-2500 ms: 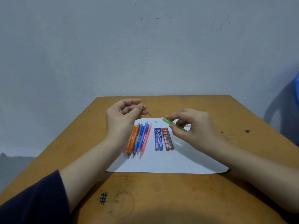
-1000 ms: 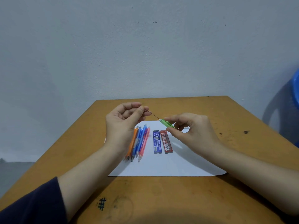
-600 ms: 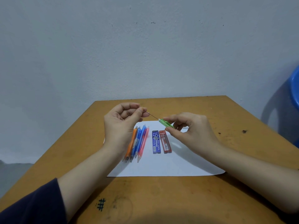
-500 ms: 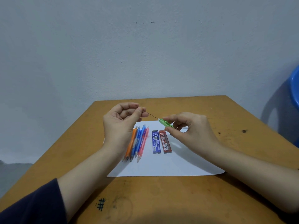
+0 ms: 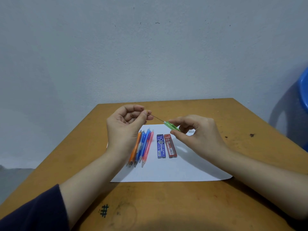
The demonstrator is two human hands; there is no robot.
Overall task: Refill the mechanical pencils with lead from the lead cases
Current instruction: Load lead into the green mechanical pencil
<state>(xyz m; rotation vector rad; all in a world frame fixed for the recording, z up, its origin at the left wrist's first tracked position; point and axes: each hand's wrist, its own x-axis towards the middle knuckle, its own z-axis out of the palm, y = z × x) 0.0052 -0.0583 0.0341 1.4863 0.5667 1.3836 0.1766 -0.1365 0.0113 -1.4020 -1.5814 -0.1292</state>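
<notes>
My left hand (image 5: 126,129) pinches a thin dark lead (image 5: 157,118) between thumb and forefinger. The lead's far end touches the open back end of a green mechanical pencil (image 5: 171,126), which my right hand (image 5: 196,132) grips above the paper. Several pencils (image 5: 142,147), orange, blue and pink, lie side by side on the white sheet (image 5: 175,170). A blue lead case (image 5: 161,146) and a red lead case (image 5: 170,146) lie beside them.
The wooden table (image 5: 166,205) carries the sheet; a small clear cap (image 5: 191,131) lies on the paper behind my right hand. A blue plastic chair (image 5: 302,95) stands at the right edge. A grey wall rises behind the table.
My hands came together: the lead tip, apart from the green pencil 2.5 s ago, now meets its open end. Since then both hands have barely moved.
</notes>
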